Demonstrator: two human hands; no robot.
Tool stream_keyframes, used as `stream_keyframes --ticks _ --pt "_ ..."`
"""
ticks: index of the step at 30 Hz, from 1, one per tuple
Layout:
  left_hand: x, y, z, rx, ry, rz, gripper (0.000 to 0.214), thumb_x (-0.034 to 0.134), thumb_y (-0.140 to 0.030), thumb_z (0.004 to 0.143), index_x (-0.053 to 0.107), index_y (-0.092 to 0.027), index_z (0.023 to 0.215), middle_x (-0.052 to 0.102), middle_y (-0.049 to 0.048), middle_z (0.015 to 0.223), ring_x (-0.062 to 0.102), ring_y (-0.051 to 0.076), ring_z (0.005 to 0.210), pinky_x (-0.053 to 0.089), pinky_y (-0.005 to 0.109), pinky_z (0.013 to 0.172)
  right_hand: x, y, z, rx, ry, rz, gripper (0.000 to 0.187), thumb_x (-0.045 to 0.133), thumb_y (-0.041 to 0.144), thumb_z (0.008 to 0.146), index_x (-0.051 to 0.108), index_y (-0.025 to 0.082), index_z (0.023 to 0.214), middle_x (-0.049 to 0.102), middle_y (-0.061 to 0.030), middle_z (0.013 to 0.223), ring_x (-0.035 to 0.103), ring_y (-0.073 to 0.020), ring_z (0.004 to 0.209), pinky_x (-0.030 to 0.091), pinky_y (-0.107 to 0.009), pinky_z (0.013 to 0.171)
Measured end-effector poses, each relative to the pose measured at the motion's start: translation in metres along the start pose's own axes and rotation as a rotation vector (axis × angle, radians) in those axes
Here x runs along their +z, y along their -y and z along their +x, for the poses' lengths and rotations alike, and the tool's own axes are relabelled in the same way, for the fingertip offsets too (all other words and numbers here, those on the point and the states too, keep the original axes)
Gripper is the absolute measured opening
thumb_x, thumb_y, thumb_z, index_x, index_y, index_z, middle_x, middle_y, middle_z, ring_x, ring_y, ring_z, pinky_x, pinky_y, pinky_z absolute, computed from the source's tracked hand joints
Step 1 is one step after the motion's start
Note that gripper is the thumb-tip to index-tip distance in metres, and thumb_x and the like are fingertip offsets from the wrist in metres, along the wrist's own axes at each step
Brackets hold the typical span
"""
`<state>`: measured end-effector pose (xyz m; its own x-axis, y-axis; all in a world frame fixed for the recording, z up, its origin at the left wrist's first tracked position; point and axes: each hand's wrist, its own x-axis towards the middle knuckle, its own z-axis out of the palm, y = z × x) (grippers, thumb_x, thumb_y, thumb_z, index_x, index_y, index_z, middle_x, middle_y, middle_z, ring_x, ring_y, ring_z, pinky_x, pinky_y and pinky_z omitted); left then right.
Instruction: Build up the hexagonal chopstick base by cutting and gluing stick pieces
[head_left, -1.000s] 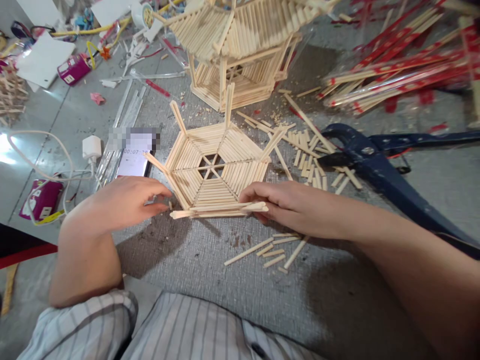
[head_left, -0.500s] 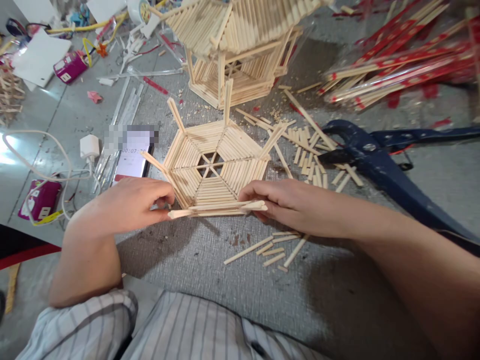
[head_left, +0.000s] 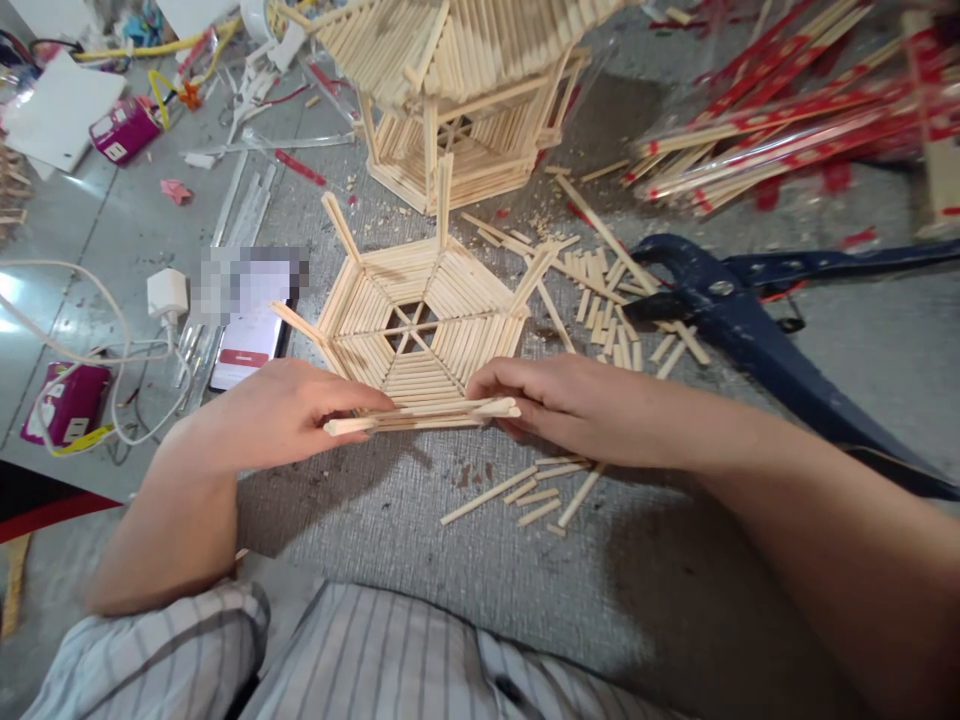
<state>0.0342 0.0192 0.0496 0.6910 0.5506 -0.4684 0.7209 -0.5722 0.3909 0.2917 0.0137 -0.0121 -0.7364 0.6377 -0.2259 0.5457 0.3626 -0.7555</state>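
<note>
1. The hexagonal stick frame [head_left: 416, 372] sat on the tabletop [head_left: 375, 530], toward the near edge and left of the middle, its corner posts [head_left: 444, 200] splayed outward.
2. The left hand [head_left: 281, 415] had its grip closed on the left end of the frame's near rails [head_left: 427, 415]; the right hand [head_left: 555, 400] had its grip closed around their right end, some fingertips hidden.
3. The step in hand looked to be steadying or pressing those rails where they met the near corners. The next move seemed to call for light, even pressure at both ends, so that neither joint twisted.
4. Open room lay mostly between the frame and the near edge, though short stick pieces [head_left: 536, 490] occupied part of it, just below the right hand.
5. Toward the far edge, a roofed stick structure [head_left: 427, 150] stood close behind the frame, leaving little space there.
6. Toward the right edge, a pile of cut sticks [head_left: 600, 300] and a blue cutting tool [head_left: 757, 340] narrowed the way; leftward, a phone [head_left: 251, 340] lay near the left hand.
</note>
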Motion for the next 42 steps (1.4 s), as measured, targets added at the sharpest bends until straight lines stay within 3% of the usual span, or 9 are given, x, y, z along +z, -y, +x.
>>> stream_keyframes --ticks 6,13,17,22,30,37,42 --pt "0.002 0.002 0.002 0.022 -0.001 -0.078 0.035 0.043 -0.042 0.088 0.064 -0.026 0.111 0.071 0.0020 0.103 0.066 0.015 0.081 0.046 0.022 0.070 -0.001 0.002 0.000 0.027 0.006 -0.027 0.024 0.037 0.026 0.085 0.056 0.019 0.099 0.067 -0.0047 0.089 0.060 -0.0156 0.078 0.040 -0.025 0.068" --pt "0.006 0.004 0.001 -0.026 -0.053 -0.080 0.032 0.048 -0.035 0.084 0.065 -0.027 0.110 0.072 0.0022 0.095 0.066 0.017 0.081 0.045 0.026 0.074 0.001 0.006 -0.002 0.029 -0.020 -0.084 0.022 0.036 0.026 0.085 0.055 0.018 0.092 0.062 -0.0029 0.075 0.055 -0.0127 0.065 0.036 -0.023 0.060" --pt "0.009 0.005 0.002 -0.017 -0.072 -0.064 0.030 0.051 -0.033 0.081 0.067 -0.027 0.105 0.073 0.0006 0.089 0.064 0.014 0.071 0.044 0.024 0.069 0.003 0.004 -0.002 0.018 -0.027 -0.145 0.021 0.035 0.025 0.085 0.055 0.017 0.090 0.059 -0.0023 0.070 0.052 -0.0122 0.060 0.034 -0.023 0.058" --pt "0.012 0.006 0.004 -0.058 -0.126 -0.078 0.030 0.057 -0.035 0.076 0.069 -0.023 0.101 0.073 0.0008 0.085 0.063 0.015 0.069 0.043 0.026 0.070 0.005 0.001 -0.004 -0.006 -0.017 -0.057 0.021 0.035 0.027 0.086 0.053 0.016 0.085 0.058 -0.0011 0.068 0.051 -0.0116 0.061 0.036 -0.024 0.061" --pt "0.013 0.005 0.004 -0.108 -0.076 0.018 0.032 0.055 -0.035 0.077 0.069 -0.021 0.102 0.071 0.0015 0.093 0.062 0.014 0.079 0.040 0.024 0.074 0.013 -0.011 -0.004 -0.061 -0.052 -0.033 0.022 0.035 0.031 0.087 0.051 0.017 0.081 0.057 -0.0020 0.071 0.051 -0.0119 0.063 0.037 -0.025 0.063" --pt "0.007 0.005 0.000 -0.103 -0.033 0.049 0.031 0.051 -0.035 0.080 0.065 -0.021 0.104 0.070 0.0035 0.095 0.062 0.015 0.079 0.039 0.023 0.068 0.010 -0.001 -0.002 -0.002 -0.023 -0.088 0.021 0.035 0.027 0.086 0.053 0.017 0.089 0.057 -0.0006 0.066 0.050 -0.0118 0.059 0.034 -0.024 0.059" --pt "0.000 0.001 -0.001 -0.103 -0.003 0.083 0.027 0.049 -0.033 0.082 0.065 -0.020 0.100 0.071 0.0030 0.088 0.063 0.015 0.073 0.038 0.022 0.062 0.008 0.007 -0.002 0.046 -0.012 -0.178 0.025 0.033 0.029 0.088 0.054 0.018 0.097 0.061 -0.0032 0.074 0.052 -0.0129 0.062 0.032 -0.023 0.057"
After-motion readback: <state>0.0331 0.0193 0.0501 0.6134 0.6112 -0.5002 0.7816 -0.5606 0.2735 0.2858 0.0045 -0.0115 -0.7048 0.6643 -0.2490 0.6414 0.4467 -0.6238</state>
